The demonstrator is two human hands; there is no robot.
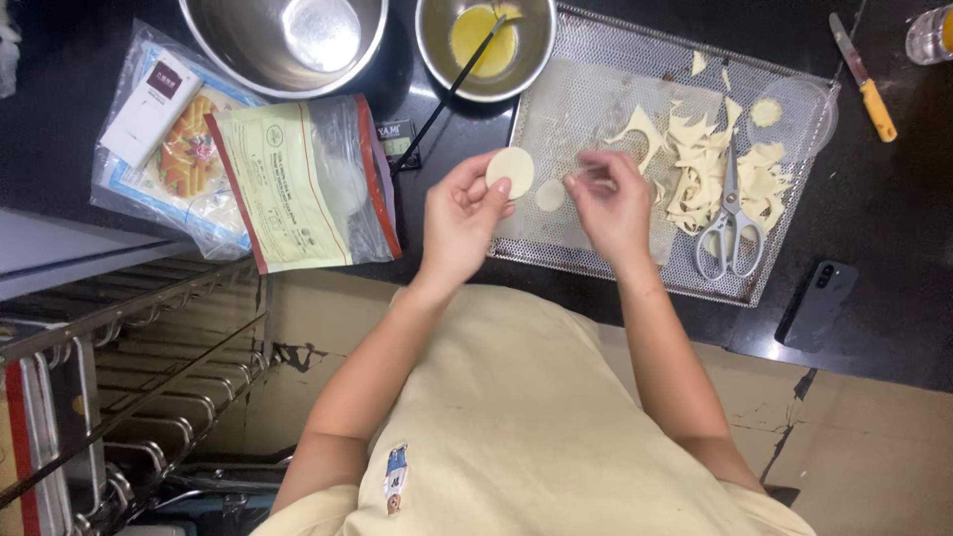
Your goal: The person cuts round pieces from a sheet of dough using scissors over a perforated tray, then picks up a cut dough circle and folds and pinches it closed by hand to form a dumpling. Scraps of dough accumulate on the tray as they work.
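Note:
My left hand [460, 213] holds a pale round dough disc [510, 171] between thumb and fingertips, just over the left edge of a perforated metal tray [586, 99]. A smaller dough round [550, 195] lies on the tray between my hands. My right hand [611, 203] hovers over the tray with its fingers pinched together, apparently on a thin piece of dough at about [593, 179]; what it grips is hard to make out. Dough scraps [710, 164] and white-handled scissors [730, 218] lie on the tray to the right.
A small steel bowl of beaten egg [484, 40] with a dark brush [447, 94] stands behind the tray, a large steel bowl [283, 40] to its left. Plastic food bags [298, 184] lie at left. A yellow-handled knife [864, 79], a round plastic lid [794, 114] and a phone [819, 298] sit at right.

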